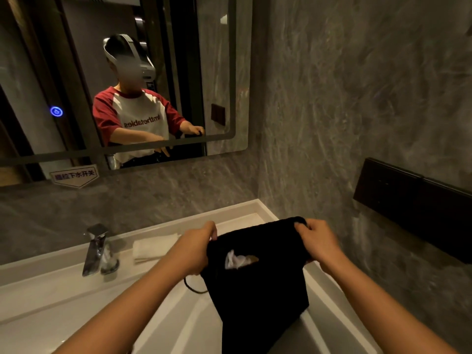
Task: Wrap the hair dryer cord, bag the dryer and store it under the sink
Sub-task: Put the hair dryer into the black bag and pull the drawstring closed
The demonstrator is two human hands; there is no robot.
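Clearly, the black bag [258, 282] was the centre of this moment: it hung in the air above the white sink [163, 318], held up by its top edge and sagging heavily below. A small white label [236, 260] showed on its front. The hair dryer itself could not be seen; judging from the weight of the cloth, it was probably already inside, but this is only a guess. A thin black loop [194, 286], either the drawstring or a part of the cord, hung out at the left side of the bag.

The left hand [198, 247] was closed on the left corner of the bag's mouth, and the right hand [316, 242] was closed on the right corner, pinching the bunched cloth there. The two hands were well apart, so the mouth was stretched between them.

On the bench behind lay a folded white towel [155, 247], and the chrome faucet [95, 250] stood further left. Above was the mirror [127, 72], and a dark panel [413, 203] was on the right wall.

What could go wrong: if one grip slipped, the bag would tip and its load could drop into the basin. The loose loop could also catch on the faucet or the bench edge when the bag was lowered, and an unclosed mouth might let the cord fall out.
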